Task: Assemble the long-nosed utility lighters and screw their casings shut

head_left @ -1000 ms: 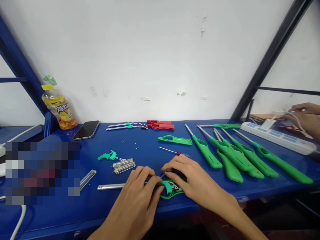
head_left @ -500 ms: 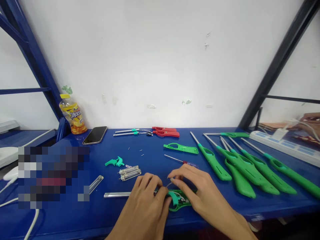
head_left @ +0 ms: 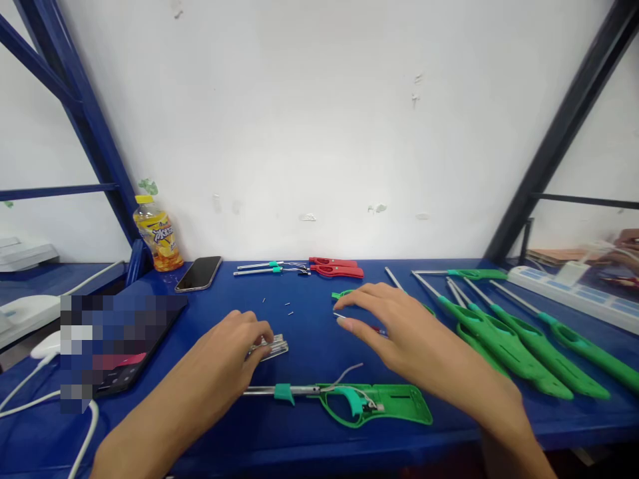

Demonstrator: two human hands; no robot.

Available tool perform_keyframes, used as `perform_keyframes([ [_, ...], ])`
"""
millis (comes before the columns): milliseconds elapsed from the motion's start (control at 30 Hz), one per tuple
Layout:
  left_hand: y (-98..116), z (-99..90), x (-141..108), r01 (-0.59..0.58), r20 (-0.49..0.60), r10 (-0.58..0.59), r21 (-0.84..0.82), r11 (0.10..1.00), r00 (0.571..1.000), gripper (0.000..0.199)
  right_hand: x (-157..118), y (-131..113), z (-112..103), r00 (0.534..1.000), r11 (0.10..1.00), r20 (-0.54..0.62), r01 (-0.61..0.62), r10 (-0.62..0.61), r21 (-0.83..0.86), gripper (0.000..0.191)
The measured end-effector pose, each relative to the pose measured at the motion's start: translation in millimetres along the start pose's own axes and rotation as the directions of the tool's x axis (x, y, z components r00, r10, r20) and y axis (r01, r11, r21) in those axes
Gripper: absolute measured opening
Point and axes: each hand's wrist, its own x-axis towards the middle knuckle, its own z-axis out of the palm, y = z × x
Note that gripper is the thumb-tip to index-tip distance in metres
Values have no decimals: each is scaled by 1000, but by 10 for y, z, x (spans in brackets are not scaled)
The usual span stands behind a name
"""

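My left hand (head_left: 237, 349) is curled over several clear plastic lighter fuel tanks (head_left: 279, 347), with one end between thumb and fingers. My right hand (head_left: 382, 322) hovers around a screwdriver (head_left: 380, 330), thumb and fingers apart; its thin shaft shows between them. Between my forearms lies an opened green lighter handle half (head_left: 407, 402), with a teal trigger (head_left: 353, 400), white wires and a thin tube (head_left: 349, 374) whose free end points up. A metal lighter barrel (head_left: 304, 390) with a teal collar (head_left: 284, 393) runs left from it. Neither hand touches this lighter.
Several green lighters (head_left: 504, 339) lie at right, before a white power strip (head_left: 564, 296). Red handle pieces (head_left: 337, 270) and barrels (head_left: 257, 271) lie at the back. Small pins (head_left: 288, 313), a phone (head_left: 198, 274), a drink bottle (head_left: 158, 233) and a partly blurred dark device (head_left: 134, 366) are further left.
Both hands have left the opened lighter. My left hand moved left and forward to the clear tanks; my right hand moved up to the screwdriver. The view has shifted slightly.
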Motion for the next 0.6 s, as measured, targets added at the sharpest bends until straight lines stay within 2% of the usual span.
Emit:
perform_keyframes([
  [133,-101,68,-49,32,-31,-31,37,999,999,15,68,-107,19,999,999,-32,-40,41,33,22],
  [333,32,80,8,64,14,-67,142,988,998,14,102,-180,135,991,984,22,-135,133,117,21],
  [400,90,39,16,37,17,-40,129,991,999,13,108,-187,164,995,988,41,-101,96,121,21],
  [533,214,-19,-7,-109,-14,109,-12,994,994,14,111,-240,226,993,991,112,11,-26,133,35],
  [600,266,-38,-8,-169,-46,167,-58,984,985,16,124,-280,248,985,987,155,55,-78,150,33],
])
